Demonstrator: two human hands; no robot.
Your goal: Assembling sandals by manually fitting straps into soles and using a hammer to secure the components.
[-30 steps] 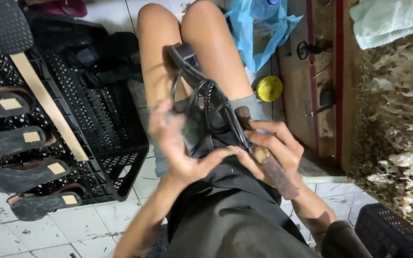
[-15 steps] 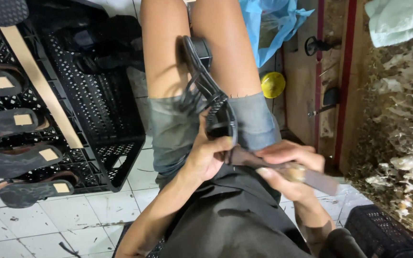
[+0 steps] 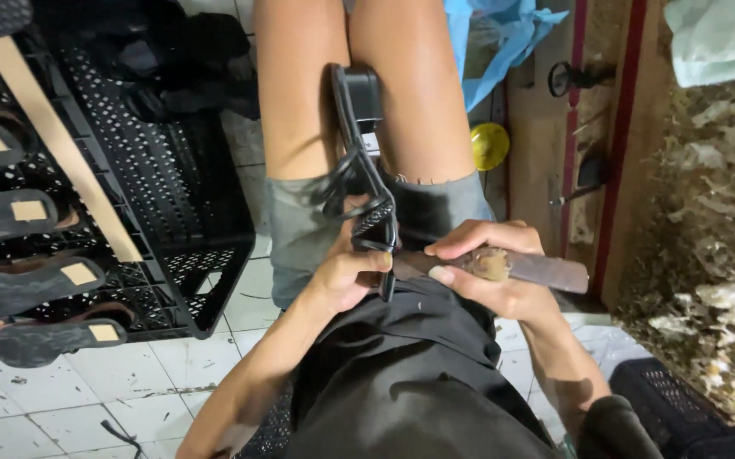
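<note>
Left hand (image 3: 352, 276): closed round the lower part of a black strappy high-heeled sandal (image 3: 367, 183), fingers wrapped over its straps near the lap
Right hand (image 3: 491, 272): fingers curled tight on a flat, worn metal blade tool with a crusted handle (image 3: 503, 265), thumb pressed along its top
Sandal position: lying lengthways along the gap between the bare thighs, its blocky black end pointing away from the body, straps looping out to its left side
Blade tool position: held crosswise just right of the sandal, its near tip meeting the sandal's lower end; whether tip and sandal actually touch cannot be told
Black perforated plastic crate (image 3: 163, 212): on the tiled floor, well left of the sandal
Row of dark shoe soles with tan patches (image 3: 32, 280): left of the sandal, resting on the crate's far side, stacked one below another
Pale wooden slat (image 3: 62, 149): laid diagonally across the crate, left of the sandal
Yellow round lid (image 3: 489, 144): on the floor, right of the sandal, beside the right knee
Blue plastic bag (image 3: 495, 34): beyond the sandal, up and to its right
</note>
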